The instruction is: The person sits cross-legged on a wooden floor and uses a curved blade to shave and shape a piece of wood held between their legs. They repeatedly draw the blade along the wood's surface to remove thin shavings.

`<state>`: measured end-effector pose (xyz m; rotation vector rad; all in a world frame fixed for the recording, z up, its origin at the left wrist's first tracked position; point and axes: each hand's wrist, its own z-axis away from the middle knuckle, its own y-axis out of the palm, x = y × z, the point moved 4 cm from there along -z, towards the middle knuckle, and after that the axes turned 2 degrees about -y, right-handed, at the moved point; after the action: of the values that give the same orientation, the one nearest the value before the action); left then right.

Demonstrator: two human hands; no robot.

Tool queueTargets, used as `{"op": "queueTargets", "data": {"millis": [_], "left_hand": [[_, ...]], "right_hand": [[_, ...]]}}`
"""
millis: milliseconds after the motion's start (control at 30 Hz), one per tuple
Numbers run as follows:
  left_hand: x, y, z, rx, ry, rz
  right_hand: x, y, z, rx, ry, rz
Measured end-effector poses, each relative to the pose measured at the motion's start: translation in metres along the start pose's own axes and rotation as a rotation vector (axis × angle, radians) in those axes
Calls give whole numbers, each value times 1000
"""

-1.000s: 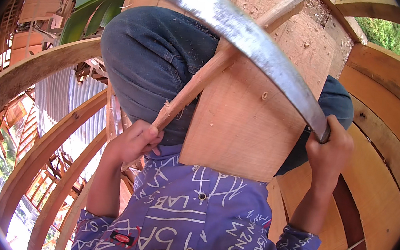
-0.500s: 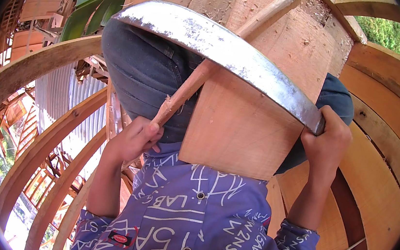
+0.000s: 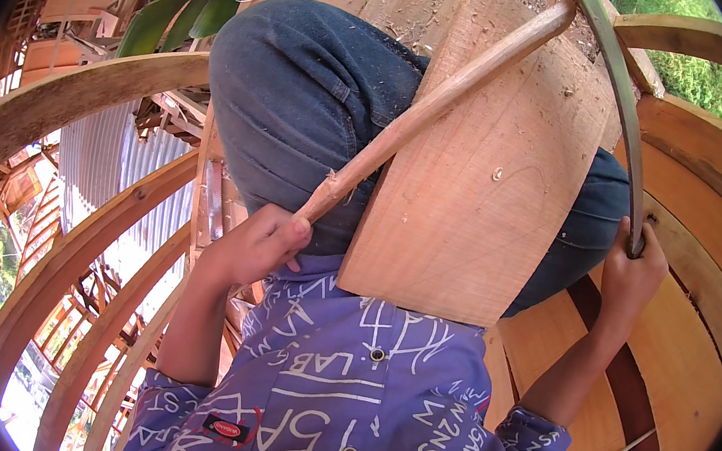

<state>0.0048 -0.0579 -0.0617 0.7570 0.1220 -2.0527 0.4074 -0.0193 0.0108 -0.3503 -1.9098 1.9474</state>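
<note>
My left hand (image 3: 262, 246) is closed round the near end of a long, peeled wooden stick (image 3: 429, 120). The stick slants up and away to the right, over my thigh and a broad wooden plank (image 3: 457, 236). My right hand (image 3: 634, 261) grips the near end of a long curved metal blade (image 3: 627, 104), seen almost edge-on. This blade arcs away along the plank's right side, past the stick's far tip; whether they touch I cannot tell. The plank lies between my legs, its near edge against my shirt.
Shavings lie on the boards (image 3: 392, 9) beyond the plank. Curved wooden ribs (image 3: 93, 96) rise at the left, with corrugated metal sheet (image 3: 91, 153) beyond them. Curved planking (image 3: 685, 321) runs along the right. Green leaves (image 3: 177, 4) hang at the far left.
My right hand has moved right and slightly down, swinging the blade from across the stick to the plank's right side and turning it edge-on. The stick's far end has shifted slightly right and nearer.
</note>
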Motion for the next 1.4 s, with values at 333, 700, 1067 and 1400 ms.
{"op": "queueTargets", "data": {"millis": [333, 700, 1067, 1400], "left_hand": [[2, -1, 4, -20, 0, 10], [7, -2, 2, -17, 15, -24], [4, -2, 9, -38, -13, 3], [4, -4, 3, 42, 15, 37]], "right_hand": [[59, 19, 28, 144, -375, -75], [-17, 5, -8, -5, -34, -6], [66, 23, 13, 90, -417, -101], [-8, 14, -29, -79, -98, -6]]}}
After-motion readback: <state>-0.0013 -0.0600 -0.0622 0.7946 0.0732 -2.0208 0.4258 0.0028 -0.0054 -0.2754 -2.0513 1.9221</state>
